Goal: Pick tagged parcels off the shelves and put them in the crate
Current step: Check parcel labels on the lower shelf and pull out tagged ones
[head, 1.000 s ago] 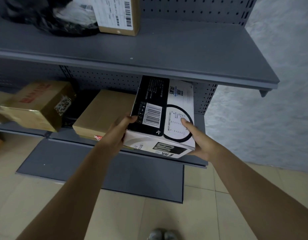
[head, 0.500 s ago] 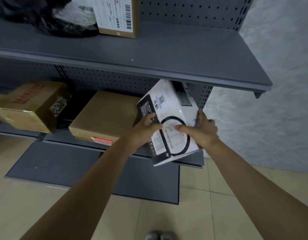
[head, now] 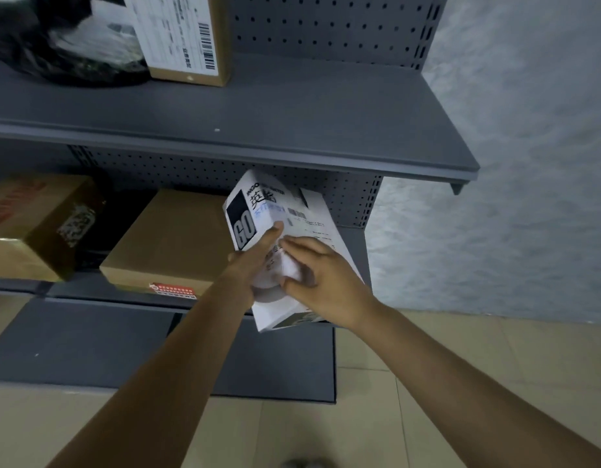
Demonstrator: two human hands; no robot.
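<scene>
Below the upper shelf (head: 292,106), both grips clasp the white box (head: 292,214), L hand (head: 255,261) & R hand (head: 322,282) w/ fingers curled round it, now tipped further upright vs. before.

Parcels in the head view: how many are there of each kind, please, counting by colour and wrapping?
Brown cardboard boxes: 3
White and black box, held by left hand and right hand: 1
Black plastic bag parcel: 1
Total: 5
</scene>
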